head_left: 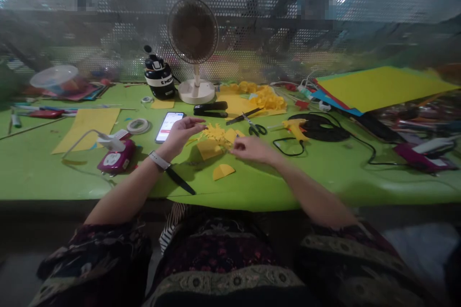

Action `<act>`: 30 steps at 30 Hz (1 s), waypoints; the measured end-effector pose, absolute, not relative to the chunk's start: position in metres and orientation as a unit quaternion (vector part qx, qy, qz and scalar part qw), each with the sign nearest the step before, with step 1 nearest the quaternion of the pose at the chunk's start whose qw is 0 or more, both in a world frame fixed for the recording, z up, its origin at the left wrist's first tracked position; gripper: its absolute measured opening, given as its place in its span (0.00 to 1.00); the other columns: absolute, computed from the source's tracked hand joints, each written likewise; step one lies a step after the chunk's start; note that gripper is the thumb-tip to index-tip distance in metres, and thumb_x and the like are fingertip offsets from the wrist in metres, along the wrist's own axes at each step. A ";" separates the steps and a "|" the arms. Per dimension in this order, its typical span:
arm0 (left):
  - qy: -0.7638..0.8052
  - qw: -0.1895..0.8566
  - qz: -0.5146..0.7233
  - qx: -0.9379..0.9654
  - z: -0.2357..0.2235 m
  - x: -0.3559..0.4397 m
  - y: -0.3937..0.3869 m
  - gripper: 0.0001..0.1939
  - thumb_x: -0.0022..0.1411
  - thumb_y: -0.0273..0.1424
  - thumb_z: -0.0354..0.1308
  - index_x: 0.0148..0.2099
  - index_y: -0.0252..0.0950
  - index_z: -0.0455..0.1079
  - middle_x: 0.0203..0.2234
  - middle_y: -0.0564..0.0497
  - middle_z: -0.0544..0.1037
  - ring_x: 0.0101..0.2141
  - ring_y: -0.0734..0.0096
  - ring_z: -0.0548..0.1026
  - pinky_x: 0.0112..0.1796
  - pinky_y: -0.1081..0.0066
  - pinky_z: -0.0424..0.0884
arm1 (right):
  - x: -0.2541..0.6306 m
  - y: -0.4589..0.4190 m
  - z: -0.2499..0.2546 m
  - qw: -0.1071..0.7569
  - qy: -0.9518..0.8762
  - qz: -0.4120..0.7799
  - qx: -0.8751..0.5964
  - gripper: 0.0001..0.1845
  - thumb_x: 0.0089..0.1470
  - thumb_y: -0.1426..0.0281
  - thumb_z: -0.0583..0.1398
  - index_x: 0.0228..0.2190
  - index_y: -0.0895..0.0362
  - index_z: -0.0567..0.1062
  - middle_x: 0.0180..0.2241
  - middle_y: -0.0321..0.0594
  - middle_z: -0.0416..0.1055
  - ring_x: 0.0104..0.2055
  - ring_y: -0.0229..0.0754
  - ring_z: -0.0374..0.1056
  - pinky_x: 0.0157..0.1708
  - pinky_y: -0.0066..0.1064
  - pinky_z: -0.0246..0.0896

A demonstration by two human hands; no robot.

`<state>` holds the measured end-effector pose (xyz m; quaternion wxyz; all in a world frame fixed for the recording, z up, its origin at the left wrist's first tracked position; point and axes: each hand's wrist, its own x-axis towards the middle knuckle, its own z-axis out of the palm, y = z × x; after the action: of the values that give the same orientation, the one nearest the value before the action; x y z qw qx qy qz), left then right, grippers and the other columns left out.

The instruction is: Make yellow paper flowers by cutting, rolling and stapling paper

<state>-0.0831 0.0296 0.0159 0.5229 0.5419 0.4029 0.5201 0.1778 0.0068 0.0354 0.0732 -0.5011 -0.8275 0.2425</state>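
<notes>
A fringed yellow paper piece [215, 132] sits between my two hands over the green table. The fingertips of my left hand [183, 132] pinch its left end, and a watch circles that wrist. At its right end, my right hand [254, 148] has its fingers curled closed on the paper's edge; the exact grip is partly hidden. Under the fringe lies a yellow paper square [209, 149]. Nearer to me is a folded yellow paper semicircle [223, 171]. Scissors [256, 128] rest just beyond my right hand, and a lit phone [168, 125] lies beside my left hand.
A stapler [211, 109], fan [197, 91] and black bottle [159, 81] stand behind. Ruffled yellow paper [268, 98] lies at the back. To the right is a yellow glue gun [296, 129] with its cord. Leftward are tape [138, 126] and a purple power adapter [115, 157].
</notes>
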 end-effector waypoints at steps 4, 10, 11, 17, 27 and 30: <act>0.415 0.513 0.517 0.545 0.015 -0.082 0.029 0.18 0.50 0.35 0.72 0.42 0.33 0.77 0.36 0.45 0.82 0.39 0.66 0.80 0.48 0.62 0.73 | 0.182 0.023 0.027 0.121 -0.847 0.069 -0.513 0.16 0.60 0.65 0.58 0.46 0.61 0.77 0.49 0.51 0.75 0.49 0.49 0.70 0.47 0.39 0.63; 0.420 0.533 0.510 0.529 0.016 -0.076 0.027 0.17 0.48 0.34 0.73 0.40 0.33 0.77 0.35 0.45 0.83 0.38 0.66 0.80 0.49 0.60 0.73 | 0.174 0.033 0.015 0.014 -0.883 -0.044 -0.468 0.19 0.60 0.63 0.58 0.44 0.65 0.78 0.47 0.56 0.76 0.48 0.53 0.70 0.48 0.42 0.62; 0.419 0.536 0.509 0.528 0.016 -0.075 0.026 0.17 0.48 0.34 0.73 0.39 0.32 0.77 0.34 0.45 0.83 0.38 0.66 0.80 0.49 0.60 0.73 | 0.173 0.033 0.014 0.014 -0.884 -0.052 -0.465 0.18 0.61 0.65 0.56 0.43 0.66 0.79 0.45 0.56 0.76 0.47 0.52 0.70 0.47 0.41 0.62; 0.415 0.549 0.502 0.524 0.016 -0.072 0.023 0.16 0.48 0.33 0.73 0.39 0.32 0.77 0.33 0.44 0.83 0.36 0.66 0.80 0.48 0.61 0.73 | 0.174 0.033 0.013 0.023 -0.883 -0.066 -0.463 0.19 0.63 0.73 0.51 0.38 0.67 0.80 0.40 0.55 0.78 0.40 0.48 0.72 0.44 0.38 0.60; 0.417 0.552 0.466 0.552 0.010 -0.073 0.025 0.13 0.53 0.33 0.70 0.40 0.33 0.78 0.35 0.45 0.83 0.37 0.68 0.80 0.48 0.63 0.73 | 0.175 0.034 0.013 0.029 -0.876 -0.068 -0.477 0.22 0.63 0.61 0.55 0.42 0.66 0.79 0.42 0.55 0.78 0.42 0.51 0.71 0.43 0.39 0.61; 0.418 0.556 0.462 0.550 0.010 -0.072 0.024 0.13 0.53 0.32 0.70 0.40 0.32 0.78 0.35 0.45 0.82 0.37 0.68 0.80 0.47 0.63 0.73 | 0.175 0.032 0.013 0.020 -0.878 -0.074 -0.472 0.23 0.61 0.58 0.57 0.42 0.66 0.79 0.43 0.56 0.77 0.43 0.53 0.71 0.45 0.40 0.60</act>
<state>-0.0723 0.0238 0.0097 0.5560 0.5496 0.4184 0.4623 0.1747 0.0323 0.0130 0.0204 -0.4725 -0.8780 -0.0736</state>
